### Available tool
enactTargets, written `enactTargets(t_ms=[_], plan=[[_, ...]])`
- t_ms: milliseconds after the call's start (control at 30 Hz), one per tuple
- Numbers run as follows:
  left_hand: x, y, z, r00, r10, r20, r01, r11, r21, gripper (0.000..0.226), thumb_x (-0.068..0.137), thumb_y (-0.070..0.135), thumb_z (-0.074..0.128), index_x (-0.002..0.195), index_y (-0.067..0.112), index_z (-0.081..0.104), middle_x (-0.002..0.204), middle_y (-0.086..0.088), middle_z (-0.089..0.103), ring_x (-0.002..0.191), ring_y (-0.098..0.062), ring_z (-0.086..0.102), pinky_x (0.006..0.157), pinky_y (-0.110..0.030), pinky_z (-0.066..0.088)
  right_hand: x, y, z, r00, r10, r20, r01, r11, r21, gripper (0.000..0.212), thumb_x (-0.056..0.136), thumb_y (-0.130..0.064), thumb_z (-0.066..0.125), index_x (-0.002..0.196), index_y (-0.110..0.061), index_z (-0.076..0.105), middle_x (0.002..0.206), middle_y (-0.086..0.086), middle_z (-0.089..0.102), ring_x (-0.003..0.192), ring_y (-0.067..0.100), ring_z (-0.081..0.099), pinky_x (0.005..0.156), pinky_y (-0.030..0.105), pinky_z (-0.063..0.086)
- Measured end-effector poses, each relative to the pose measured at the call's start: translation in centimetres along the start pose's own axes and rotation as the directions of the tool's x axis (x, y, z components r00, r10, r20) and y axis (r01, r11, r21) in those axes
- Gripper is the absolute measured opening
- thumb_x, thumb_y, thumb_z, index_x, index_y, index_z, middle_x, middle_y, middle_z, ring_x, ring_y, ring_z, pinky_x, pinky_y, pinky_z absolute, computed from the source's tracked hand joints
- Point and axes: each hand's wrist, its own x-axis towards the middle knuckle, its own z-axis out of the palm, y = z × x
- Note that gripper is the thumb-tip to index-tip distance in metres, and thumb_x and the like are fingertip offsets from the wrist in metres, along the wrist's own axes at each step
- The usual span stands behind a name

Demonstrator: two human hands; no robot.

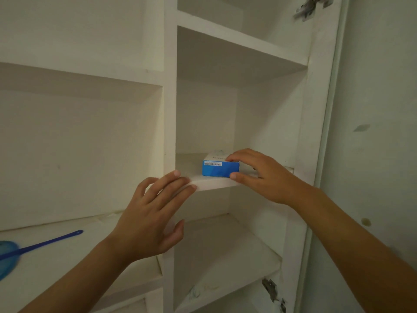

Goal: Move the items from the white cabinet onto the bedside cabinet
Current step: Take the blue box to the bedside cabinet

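Our right hand (pixel 261 175) is grasping the blue box (pixel 220 169): fingers (pixel 234 157) over its top right corner, thumb (pixel 240 176) pressed against its lower right front edge. The box sits on the shelf (pixel 216 182) in the right column of the white cabinet (pixel 169 109), near that shelf's front edge, barcode label facing us. The top face is white with print too blurred to read.

Our left hand (pixel 153 213) is released, fingers spread and empty. Its fingertips (pixel 178 173) lie at the front lip of the same shelf, left of the box and not touching it. The palm hangs in front of the divider (pixel 169 136) between the two columns, covering part of it.

Containers: the box's compartment holds only the box. The compartments above and below the box in the right column show nothing inside; the lower one has a scuffed shelf surface.

Left of the box, in the left column, a blue fly swatter (pixel 33 247) lies on a lower shelf, handle pointing towards the divider, head cut off by the frame edge. Well apart from the box.

Right of the box: the cabinet side frame with metal hinges (pixel 272 290) at bottom and top, then an open door panel (pixel 372 132).

Nothing stands between either hand and the box.
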Motion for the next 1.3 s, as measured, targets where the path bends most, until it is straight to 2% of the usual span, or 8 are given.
enactTargets(t_ms=[133, 300, 467, 600, 700, 867, 1067, 1300], plan=[[0.1, 0.0, 0.2, 1.000, 0.003, -0.031, -0.002, 1.000, 0.016, 0.068, 0.082, 0.033, 0.067, 0.145, 0.010, 0.057, 0.152, -0.009, 0.052, 0.150, -0.028, 0.037, 0.106, -0.051, 0.041, 0.1, 0.0, 0.2, 0.999, 0.018, -0.051, -0.018, 1.000, 0.000, 0.036, 0.104, -0.033, 0.059, 0.139, -0.029, 0.059, 0.139, -0.012, 0.057, 0.122, -0.002, 0.049, 0.088, 0.005, 0.037], [0.0, 0.0, 0.5, 0.999, 0.005, -0.033, -0.004, 1.000, 0.031, 0.069, 0.080, 0.027, 0.069, 0.146, 0.011, 0.056, 0.153, -0.009, 0.051, 0.151, -0.029, 0.036, 0.107, -0.052, 0.041, 0.8, -1.4, 0.7, 0.999, 0.026, -0.020, -0.026, 1.000, 0.000, 0.044, 0.104, -0.030, 0.060, 0.147, -0.032, 0.054, 0.146, -0.014, 0.053, 0.127, 0.001, 0.048, 0.100, 0.013, 0.038], [0.0, 0.1, 0.5, 1.000, -0.003, -0.007, 0.004, 0.999, 0.036, 0.069, 0.082, 0.026, 0.066, 0.148, 0.011, 0.054, 0.155, -0.010, 0.049, 0.152, -0.030, 0.033, 0.109, -0.052, 0.040, 0.8, -0.1, 0.2, 0.993, 0.116, 0.004, -0.116, 0.993, 0.033, 0.041, 0.105, -0.019, 0.057, 0.145, -0.031, 0.057, 0.141, -0.014, 0.056, 0.111, -0.006, 0.051, 0.089, 0.000, 0.036], [-0.2, 0.1, 0.5, 1.000, -0.010, 0.017, 0.009, 0.999, 0.038, 0.069, 0.083, 0.028, 0.065, 0.149, 0.012, 0.053, 0.156, -0.010, 0.048, 0.152, -0.030, 0.032, 0.109, -0.054, 0.040, 0.6, 1.5, -0.7, 0.981, 0.196, -0.007, -0.195, 0.979, 0.060, 0.040, 0.104, -0.008, 0.055, 0.138, -0.027, 0.062, 0.143, -0.008, 0.057, 0.125, 0.008, 0.052, 0.107, 0.029, 0.049], [-0.3, 0.3, 0.6, 1.000, -0.020, 0.012, 0.019, 0.999, 0.033, 0.069, 0.082, 0.028, 0.065, 0.148, 0.011, 0.053, 0.156, -0.010, 0.048, 0.152, -0.030, 0.032, 0.110, -0.054, 0.039, 0.9, 0.7, -0.8, 0.970, 0.233, -0.075, -0.233, 0.972, 0.008, 0.033, 0.106, -0.030, 0.055, 0.138, -0.025, 0.061, 0.143, -0.002, 0.058, 0.125, 0.016, 0.055, 0.099, 0.028, 0.049], [-0.3, 0.3, 0.6, 1.000, -0.022, 0.004, 0.022, 0.999, 0.026, 0.068, 0.083, 0.028, 0.065, 0.148, 0.011, 0.054, 0.156, -0.011, 0.048, 0.152, -0.031, 0.033, 0.108, -0.057, 0.041, 2.7, -2.9, 0.1, 0.922, 0.387, -0.023, -0.387, 0.921, -0.037, 0.086, 0.086, -0.079, 0.057, 0.153, -0.028, 0.042, 0.148, -0.001, 0.054, 0.116, 0.019, 0.056, 0.091, 0.033, 0.048], [-0.3, 0.4, 0.4, 0.999, -0.021, 0.044, 0.020, 0.999, 0.030, 0.066, 0.088, 0.030, 0.061, 0.150, 0.012, 0.051, 0.159, -0.011, 0.045, 0.153, -0.031, 0.030, 0.109, -0.057, 0.041, 3.0, -4.2, 0.8, 0.911, 0.409, -0.046, -0.410, 0.912, -0.003, 0.048, 0.093, -0.045, 0.068, 0.127, -0.011, 0.069, 0.126, 0.012, 0.069, 0.108, 0.028, 0.065, 0.096, 0.045, 0.053], [-0.7, 0.8, 0.5, 0.996, -0.063, 0.070, 0.061, 0.998, 0.033, 0.073, 0.084, 0.029, 0.067, 0.152, 0.013, 0.048, 0.160, -0.010, 0.042, 0.155, -0.029, 0.025, 0.115, -0.055, 0.036, -0.4, -2.9, -0.7, 0.927, 0.369, -0.065, -0.361, 0.927, 0.105, 0.053, 0.090, -0.038, 0.067, 0.143, -0.034, 0.060, 0.137, -0.011, 0.061, 0.098, -0.003, 0.058, 0.072, 0.008, 0.038]])
